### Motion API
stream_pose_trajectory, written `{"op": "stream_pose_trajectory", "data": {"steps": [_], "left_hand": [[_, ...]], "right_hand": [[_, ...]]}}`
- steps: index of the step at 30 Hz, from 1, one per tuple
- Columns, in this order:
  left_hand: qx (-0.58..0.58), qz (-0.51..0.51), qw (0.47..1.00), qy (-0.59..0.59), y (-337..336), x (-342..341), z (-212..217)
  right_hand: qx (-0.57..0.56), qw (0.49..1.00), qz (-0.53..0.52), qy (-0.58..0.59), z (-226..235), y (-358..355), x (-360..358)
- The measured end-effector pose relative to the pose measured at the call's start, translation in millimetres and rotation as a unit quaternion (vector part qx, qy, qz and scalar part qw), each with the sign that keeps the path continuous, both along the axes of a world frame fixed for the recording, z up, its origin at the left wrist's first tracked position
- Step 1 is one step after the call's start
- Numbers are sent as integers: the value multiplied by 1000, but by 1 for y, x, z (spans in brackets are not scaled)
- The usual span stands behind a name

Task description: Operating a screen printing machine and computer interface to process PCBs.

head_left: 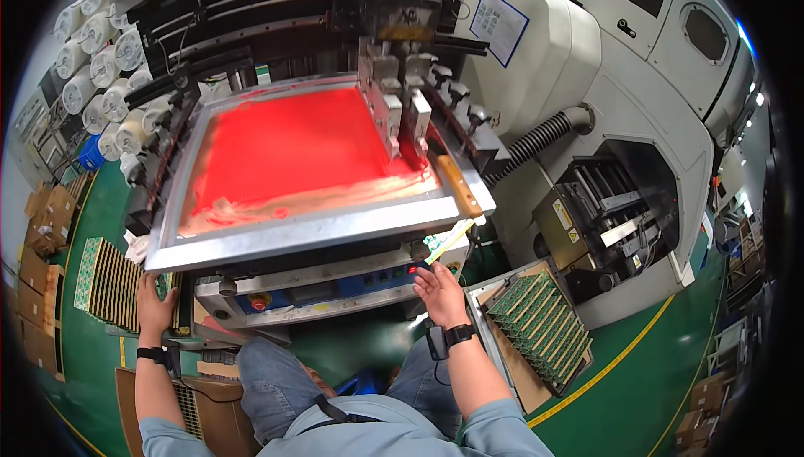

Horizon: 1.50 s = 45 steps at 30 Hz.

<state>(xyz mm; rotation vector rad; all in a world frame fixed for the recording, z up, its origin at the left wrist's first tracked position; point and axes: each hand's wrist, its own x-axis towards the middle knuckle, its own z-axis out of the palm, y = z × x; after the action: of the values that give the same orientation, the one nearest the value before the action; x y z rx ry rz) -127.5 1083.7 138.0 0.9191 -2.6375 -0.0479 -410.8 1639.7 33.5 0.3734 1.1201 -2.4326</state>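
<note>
Taking the red screen-printing frame as landmark: just below its near left corner the left hand rests on a stack of green circuit boards, fingers curled over the top edge, grasping it. These boards look thin, stiff and light, best taken by their edges. Below the frame's near right corner, the right hand hovers by the machine's control panel, fingers loosely spread, holding nothing. Right of it, a tray of green boards. Far left of the frame, brown cardboard boxes and white rolls; beyond its far right corner, a blue-bordered rectangular notice on the pale housing.
</note>
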Motion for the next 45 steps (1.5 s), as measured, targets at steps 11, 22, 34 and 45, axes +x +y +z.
{"op": "stream_pose_trajectory", "data": {"steps": [11, 22, 34, 45], "left_hand": [[27, -3, 1000, 13, 2, -6, 34], [70, -12, 997, 22, -34, 2, 8], [56, -7, 998, 12, -44, -1, 1], [53, 1, 999, 9, -51, 0, -3]], "right_hand": [[-81, 995, -59, 7, 26, -9, -18], [-41, 990, -128, 43, 57, 8, -3], [73, 903, -356, 228, 183, 156, -10], [96, 863, -449, 209, 188, 240, -33]]}}
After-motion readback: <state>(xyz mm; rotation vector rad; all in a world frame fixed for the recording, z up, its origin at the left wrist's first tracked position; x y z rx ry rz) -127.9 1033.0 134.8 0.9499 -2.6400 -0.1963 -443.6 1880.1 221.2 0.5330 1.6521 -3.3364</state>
